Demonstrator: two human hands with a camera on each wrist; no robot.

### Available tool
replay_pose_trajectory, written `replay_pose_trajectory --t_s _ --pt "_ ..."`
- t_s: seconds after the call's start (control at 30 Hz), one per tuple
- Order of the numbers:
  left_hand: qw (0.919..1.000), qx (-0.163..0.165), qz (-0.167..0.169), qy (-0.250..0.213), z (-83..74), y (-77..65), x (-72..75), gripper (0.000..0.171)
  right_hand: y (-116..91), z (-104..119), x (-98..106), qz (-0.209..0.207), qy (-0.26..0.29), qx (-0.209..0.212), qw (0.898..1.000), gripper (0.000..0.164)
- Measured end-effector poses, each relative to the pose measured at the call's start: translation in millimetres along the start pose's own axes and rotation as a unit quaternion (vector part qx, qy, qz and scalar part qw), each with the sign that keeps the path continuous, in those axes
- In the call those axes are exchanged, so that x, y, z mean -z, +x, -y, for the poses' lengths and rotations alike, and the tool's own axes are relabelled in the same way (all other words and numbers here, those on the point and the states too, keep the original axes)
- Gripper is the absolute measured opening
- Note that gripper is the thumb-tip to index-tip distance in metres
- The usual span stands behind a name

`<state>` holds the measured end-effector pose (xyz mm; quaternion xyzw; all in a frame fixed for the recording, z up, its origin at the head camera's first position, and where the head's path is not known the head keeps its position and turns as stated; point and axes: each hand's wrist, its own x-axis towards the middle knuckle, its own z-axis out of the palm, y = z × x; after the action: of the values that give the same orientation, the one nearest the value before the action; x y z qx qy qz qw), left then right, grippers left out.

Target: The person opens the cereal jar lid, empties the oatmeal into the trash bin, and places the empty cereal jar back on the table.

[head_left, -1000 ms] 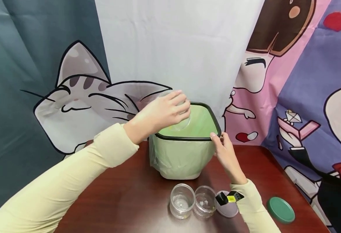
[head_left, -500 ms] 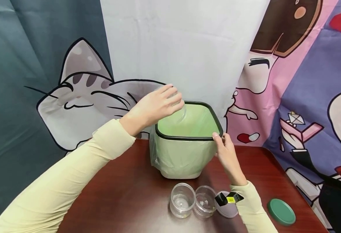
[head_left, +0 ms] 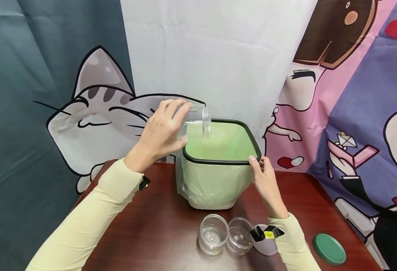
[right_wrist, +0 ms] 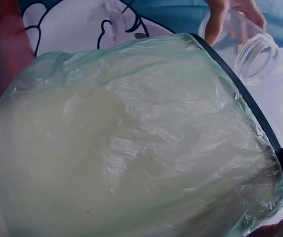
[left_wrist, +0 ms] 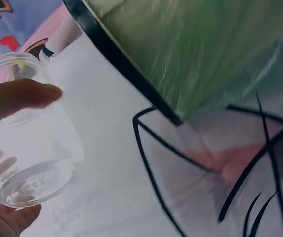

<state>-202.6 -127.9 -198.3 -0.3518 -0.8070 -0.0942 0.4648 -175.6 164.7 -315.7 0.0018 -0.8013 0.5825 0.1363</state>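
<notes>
My left hand grips a clear plastic jar lying on its side in the air, its threaded mouth pointing right over the bin's left rim. In the left wrist view the jar is see-through, with thumb and fingers round its wall and a small yellow bit near its mouth. The light green trash bin stands on the table, lined with a thin clear bag under a black rim. My right hand pinches that rim at its front right corner, thumb on top.
Before the bin stand two clear jars, a left one and a right one with small scraps in it. A pale purple lid lies beside them, partly behind the right wrist. A green lid lies near the table's right edge.
My left hand has drawn left and turned the jar from mouth-down over the bin to lying sideways. The right hand has kept its hold on the rim.
</notes>
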Motion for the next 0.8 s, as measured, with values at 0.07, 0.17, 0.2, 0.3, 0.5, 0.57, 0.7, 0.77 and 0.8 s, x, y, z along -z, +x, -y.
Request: replay_pose_trajectory --t_s 0.07,0.17,0.2,0.3,0.5,0.57,0.7,0.77,0.8 --pt "0.9987 0.038 0.0 -0.033 -1.4 -5.0 -0.5 0.073 -1 0 0 0.0 -0.002 -0.002 1.0 0.049" --pt "0.9932 0.085 -0.016 -0.078 -3.8 -11.5 -2.5 0.078 -2 -1 0 0.002 0.0 -0.007 1.0 0.049" --pt "0.9909 0.096 -0.024 -0.091 -4.6 -13.3 -3.1 0.079 -2 -1 0 0.003 0.002 -0.009 1.0 0.049" --pt "0.9837 0.122 -0.05 -0.123 -6.5 -16.5 -4.4 0.082 -3 -2 -1 0.005 0.007 -0.013 1.0 0.05" --pt "0.9513 0.222 -0.079 -0.199 -14.2 -16.8 -2.1 0.086 -3 0 1 0.0 0.004 -0.009 1.0 0.049" --pt "0.9344 0.261 -0.081 -0.228 -17.9 -17.0 0.6 0.087 -2 0 1 0.0 0.001 -0.007 1.0 0.049" --pt "0.8955 0.331 -0.077 -0.288 -25.6 -21.0 5.8 0.084 -3 1 1 0.006 0.003 -0.01 1.0 0.05" --pt "0.875 0.353 -0.08 -0.321 -30.2 -23.7 7.5 0.082 -2 2 2 0.006 0.004 -0.01 1.0 0.051" --pt "0.8649 0.363 -0.082 -0.337 -33.5 -24.6 9.6 0.08 -1 2 2 0.005 0.004 -0.008 1.0 0.053"
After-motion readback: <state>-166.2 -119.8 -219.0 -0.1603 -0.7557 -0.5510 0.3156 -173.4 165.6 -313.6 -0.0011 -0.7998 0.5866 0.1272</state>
